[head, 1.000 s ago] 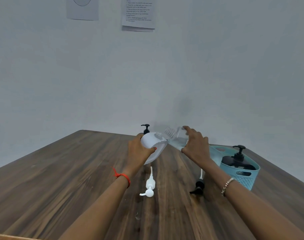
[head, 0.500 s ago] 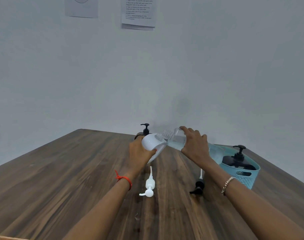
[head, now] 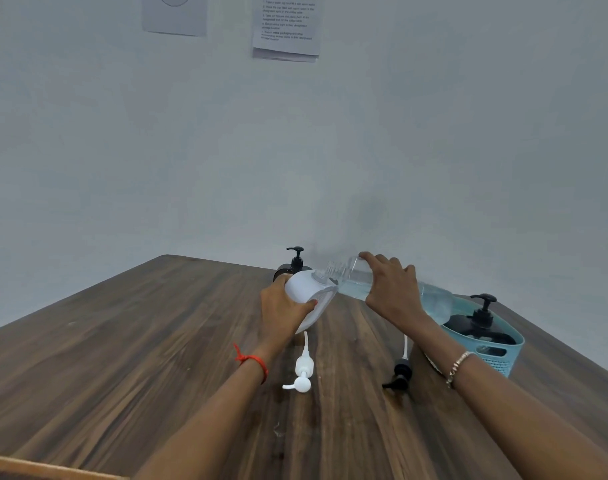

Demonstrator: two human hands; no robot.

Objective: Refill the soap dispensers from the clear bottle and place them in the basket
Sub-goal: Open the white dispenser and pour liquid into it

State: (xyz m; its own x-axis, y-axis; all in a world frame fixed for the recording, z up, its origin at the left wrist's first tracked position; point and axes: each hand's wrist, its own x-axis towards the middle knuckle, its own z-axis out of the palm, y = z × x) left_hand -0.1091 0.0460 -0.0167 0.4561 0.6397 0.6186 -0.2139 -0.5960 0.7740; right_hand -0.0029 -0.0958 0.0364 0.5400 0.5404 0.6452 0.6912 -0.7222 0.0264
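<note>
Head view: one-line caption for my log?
Left hand holds a tilted white dispenser while right hand tips the clear bottle to its mouth; a black dispenser sits in the blue basket.

Clear bottle (head: 349, 278), tilted, mouth at the white dispenser (head: 302, 287); black dispenser (head: 475, 327) in basket (head: 503, 362).

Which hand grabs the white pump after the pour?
Right, likely: left hand grips the tilted white dispenser, so right hand can set the clear bottle down and reach the white pump lying between the forearms.
</note>
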